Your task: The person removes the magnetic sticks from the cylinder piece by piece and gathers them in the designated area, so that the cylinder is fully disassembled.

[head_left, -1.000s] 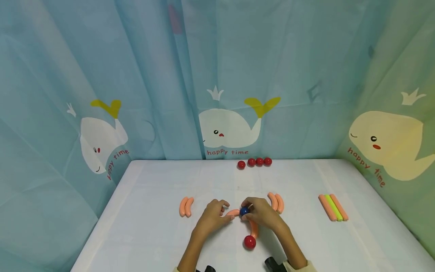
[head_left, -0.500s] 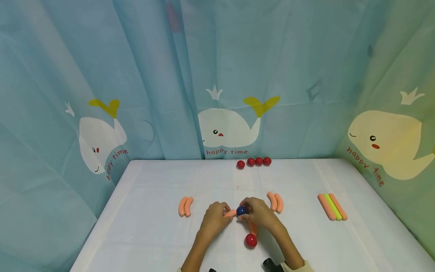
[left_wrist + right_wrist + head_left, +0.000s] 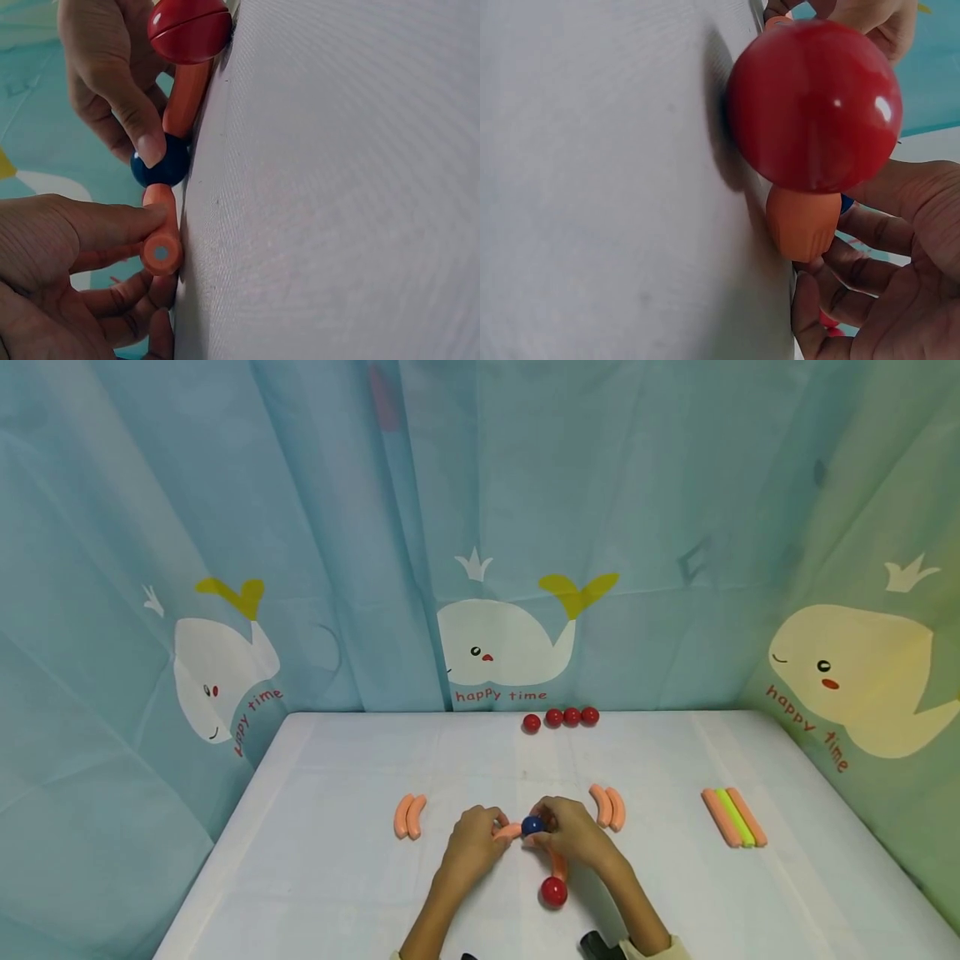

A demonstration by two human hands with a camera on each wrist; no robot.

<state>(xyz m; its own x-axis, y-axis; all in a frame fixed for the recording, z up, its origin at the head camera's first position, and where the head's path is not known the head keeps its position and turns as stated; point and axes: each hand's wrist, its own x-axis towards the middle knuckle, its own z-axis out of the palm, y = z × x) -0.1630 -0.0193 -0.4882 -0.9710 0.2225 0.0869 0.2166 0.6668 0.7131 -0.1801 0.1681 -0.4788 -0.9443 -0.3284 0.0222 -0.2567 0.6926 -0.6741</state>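
Observation:
In the head view my left hand (image 3: pixel 472 845) pinches a short curved orange rod (image 3: pixel 509 832) between thumb and fingers. A round grey disc shows in that rod's near end in the left wrist view, and its other end touches a blue ball (image 3: pixel 161 161). My right hand (image 3: pixel 574 832) holds the blue ball with thumb and fingertips. A second curved orange rod (image 3: pixel 187 97) runs from the blue ball to a larger red ball (image 3: pixel 553 892) near me. Up close in the right wrist view, the red ball hides part of this rod and of both hands.
A pair of curved orange rods (image 3: pixel 410 817) lies left of my hands, another pair (image 3: pixel 607 807) to the right. Two straight orange rods flank a green rod (image 3: pixel 735 817) farther right. Several small red balls (image 3: pixel 572 717) line the table's back edge, before a whale-print curtain (image 3: pixel 360 527).
My left fingers have closed on the curved rod. The rod and blue ball have shifted slightly left, with my right hand following. Over the last half second hardly anything has moved.

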